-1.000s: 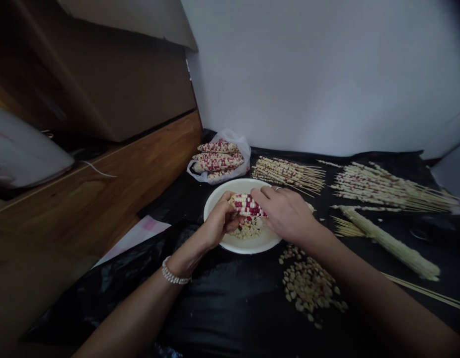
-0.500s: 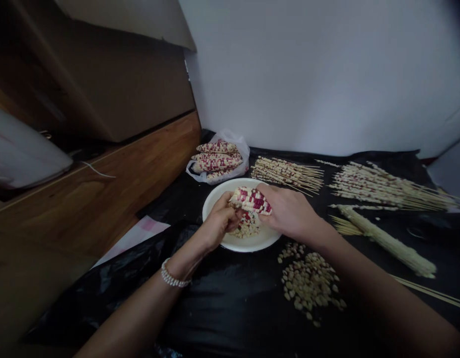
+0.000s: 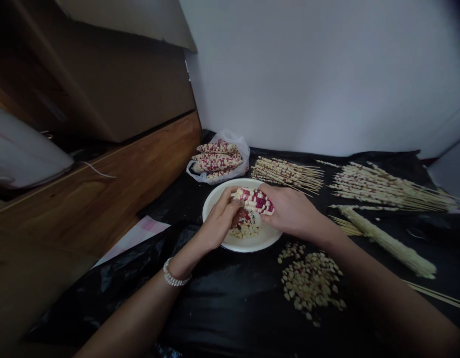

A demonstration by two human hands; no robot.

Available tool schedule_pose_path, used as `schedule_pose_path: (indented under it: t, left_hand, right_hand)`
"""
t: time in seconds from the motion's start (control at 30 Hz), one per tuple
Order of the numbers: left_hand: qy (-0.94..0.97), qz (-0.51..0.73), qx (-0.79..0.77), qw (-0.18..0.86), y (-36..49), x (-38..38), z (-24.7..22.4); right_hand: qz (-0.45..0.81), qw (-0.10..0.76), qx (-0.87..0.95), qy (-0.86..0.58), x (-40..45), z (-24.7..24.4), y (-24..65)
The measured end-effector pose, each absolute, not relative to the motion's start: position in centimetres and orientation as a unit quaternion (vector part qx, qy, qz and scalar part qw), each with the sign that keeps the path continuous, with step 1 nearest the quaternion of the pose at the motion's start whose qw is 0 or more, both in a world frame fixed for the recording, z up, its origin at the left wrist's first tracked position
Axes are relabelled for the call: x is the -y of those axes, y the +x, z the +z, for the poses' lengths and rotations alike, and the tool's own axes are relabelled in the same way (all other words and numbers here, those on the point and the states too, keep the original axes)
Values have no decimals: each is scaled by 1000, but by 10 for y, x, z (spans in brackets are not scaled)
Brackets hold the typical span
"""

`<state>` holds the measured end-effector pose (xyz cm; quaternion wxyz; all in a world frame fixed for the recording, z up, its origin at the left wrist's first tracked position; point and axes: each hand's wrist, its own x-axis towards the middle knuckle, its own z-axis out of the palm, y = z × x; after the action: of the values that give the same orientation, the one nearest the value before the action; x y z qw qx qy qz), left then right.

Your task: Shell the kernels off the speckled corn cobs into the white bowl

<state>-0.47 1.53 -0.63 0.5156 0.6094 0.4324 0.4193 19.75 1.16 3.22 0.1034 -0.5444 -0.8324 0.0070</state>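
Observation:
Above a white bowl [image 3: 265, 242], a corn cob [image 3: 255, 201] with cream and dark red kernels lies sideways between my hands. My right hand [image 3: 285, 206] is wrapped round its right end. At the left end, the fingers of my left hand [image 3: 222, 214] are closed on the cob, with thumb and fingertips against the kernels. Loose kernels [image 3: 245, 228] lie in the bottom of the bowl, partly hidden by my hands. A beaded bracelet [image 3: 174, 276] circles my left wrist.
Behind the bowl, a plastic bag [image 3: 245, 149] holds several corn cobs [image 3: 218, 161]. Skewers threaded with kernels [image 3: 285, 174] lie back right, beside a larger bundle [image 3: 379, 184]. A stripped cob [image 3: 394, 243] and a kernel pile [image 3: 312, 283] rest on black plastic [image 3: 215, 308].
The cob and my right hand have shifted slightly to the right. My left hand has turned, its fingers now reaching further over the cob's left end.

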Motion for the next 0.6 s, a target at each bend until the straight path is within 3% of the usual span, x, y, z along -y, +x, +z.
schedule_pose_path:
  t: [0.13, 0.2, 0.6]
  left_hand:
    - [765, 381, -416, 312, -11, -12, -1]
    - [800, 349, -412, 262, -12, -12, 0]
    - [822, 289, -450, 199, -11, -11, -3]
  right_hand:
    - [2, 96, 839, -535, -8, 36, 200]
    - [-1, 82, 846, -527, -6, 39, 201]
    - [16, 49, 857, -512, 3, 41, 198]
